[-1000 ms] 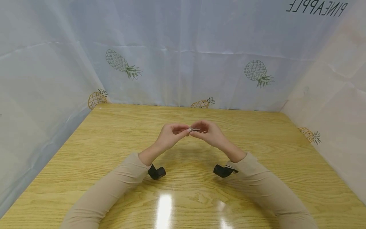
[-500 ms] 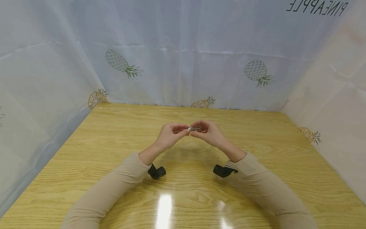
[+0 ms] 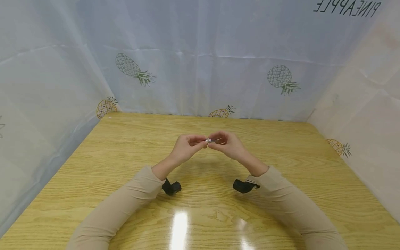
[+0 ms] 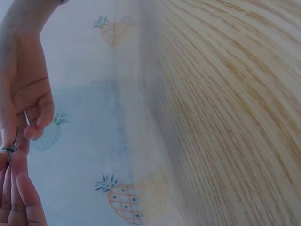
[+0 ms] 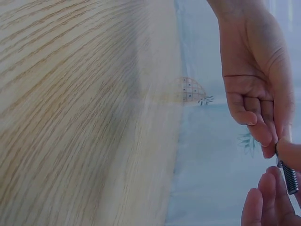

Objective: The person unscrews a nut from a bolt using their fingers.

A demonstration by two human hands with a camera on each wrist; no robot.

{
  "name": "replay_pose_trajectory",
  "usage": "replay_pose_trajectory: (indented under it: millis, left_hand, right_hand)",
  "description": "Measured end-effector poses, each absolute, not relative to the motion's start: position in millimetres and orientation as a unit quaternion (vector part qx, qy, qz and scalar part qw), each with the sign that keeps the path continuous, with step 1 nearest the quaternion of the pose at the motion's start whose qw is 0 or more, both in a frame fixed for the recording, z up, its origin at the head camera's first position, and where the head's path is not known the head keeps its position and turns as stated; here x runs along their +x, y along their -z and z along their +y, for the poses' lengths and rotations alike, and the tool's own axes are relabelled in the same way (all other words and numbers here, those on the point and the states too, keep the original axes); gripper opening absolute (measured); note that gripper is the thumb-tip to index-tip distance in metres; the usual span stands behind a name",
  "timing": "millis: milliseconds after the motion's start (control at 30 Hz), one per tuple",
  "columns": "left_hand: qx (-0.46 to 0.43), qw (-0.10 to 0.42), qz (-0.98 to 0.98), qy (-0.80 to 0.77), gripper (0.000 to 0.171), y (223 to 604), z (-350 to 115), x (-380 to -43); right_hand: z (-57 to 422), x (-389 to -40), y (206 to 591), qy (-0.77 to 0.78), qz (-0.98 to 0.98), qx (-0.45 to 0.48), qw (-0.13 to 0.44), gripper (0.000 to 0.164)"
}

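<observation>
A small metal bolt (image 3: 214, 141) is held between the two hands above the middle of the table, its shaft pointing toward the right palm. My left hand (image 3: 183, 149) pinches its left end between thumb and fingertips. My right hand (image 3: 229, 147) has its thumb and fingertips at the wider part beside the left fingertips, pinching there. The right wrist view shows the threaded shaft (image 5: 291, 180) plainly. In the left wrist view, a metal ring (image 4: 7, 149) sits among the fingertips; whether it is a nut or the bolt's head cannot be told. Fingers hide the rest.
The wood-grain table (image 3: 140, 139) carries both forearms in beige sleeves. Black curved mounts (image 3: 171, 188) sit under both wrists. Pale cloth with pineapple prints (image 3: 200, 76) hangs behind the table and at both sides.
Both hands stay at the same spot. The bolt's shaft shifts slightly in tilt between the right fingers; the fingertips barely move.
</observation>
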State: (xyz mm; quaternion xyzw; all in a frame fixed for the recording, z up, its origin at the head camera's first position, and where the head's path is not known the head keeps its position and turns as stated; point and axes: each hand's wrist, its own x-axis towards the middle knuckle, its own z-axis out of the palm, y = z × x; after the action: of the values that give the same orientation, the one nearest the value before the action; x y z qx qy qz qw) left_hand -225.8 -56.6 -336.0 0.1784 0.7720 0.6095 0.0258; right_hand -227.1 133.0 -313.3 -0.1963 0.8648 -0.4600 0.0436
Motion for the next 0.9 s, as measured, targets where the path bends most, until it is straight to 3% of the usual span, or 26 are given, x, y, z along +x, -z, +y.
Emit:
replay_pose_trajectory:
  millis: [900]
  left_hand:
    - [0.169, 0.024, 0.776, -0.607, 0.025, 338.4, -58.7, -227.0]
  right_hand:
    - [134.8, -229.3, 315.5, 0.471, 0.857, -0.206, 0.044, 0.027]
